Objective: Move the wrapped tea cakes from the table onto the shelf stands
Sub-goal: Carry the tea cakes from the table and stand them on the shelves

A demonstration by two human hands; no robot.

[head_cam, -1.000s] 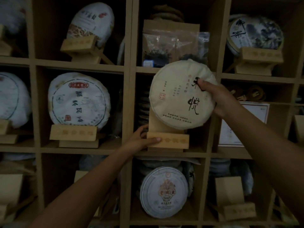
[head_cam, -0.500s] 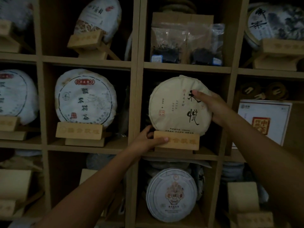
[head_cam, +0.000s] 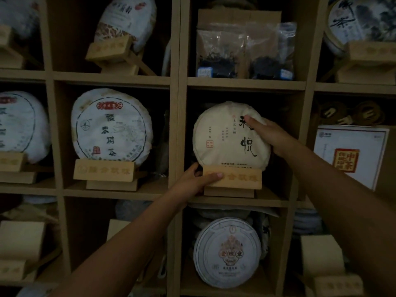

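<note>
A cream paper-wrapped tea cake (head_cam: pixel 222 138) with black calligraphy stands upright on a wooden stand (head_cam: pixel 240 179) in the middle cubby of the shelf. My right hand (head_cam: pixel 267 133) grips the cake's right edge, thumb across its front. My left hand (head_cam: pixel 197 181) holds the left end of the stand, thumb lying over its front plate. The cake's bottom edge sits behind the stand's front plate.
Neighbouring cubbies hold other wrapped cakes on stands: one (head_cam: pixel 111 125) to the left, one (head_cam: pixel 227 251) below. Bagged loose tea (head_cam: pixel 244 50) fills the cubby above. A white box (head_cam: pixel 351 155) stands to the right. Empty wooden stands (head_cam: pixel 325 266) sit in the lower right and lower left cubbies.
The cake has come down from above the stand and now sits in it, inside the cubby. My left hand stayed on the stand. The camera moved closer.
</note>
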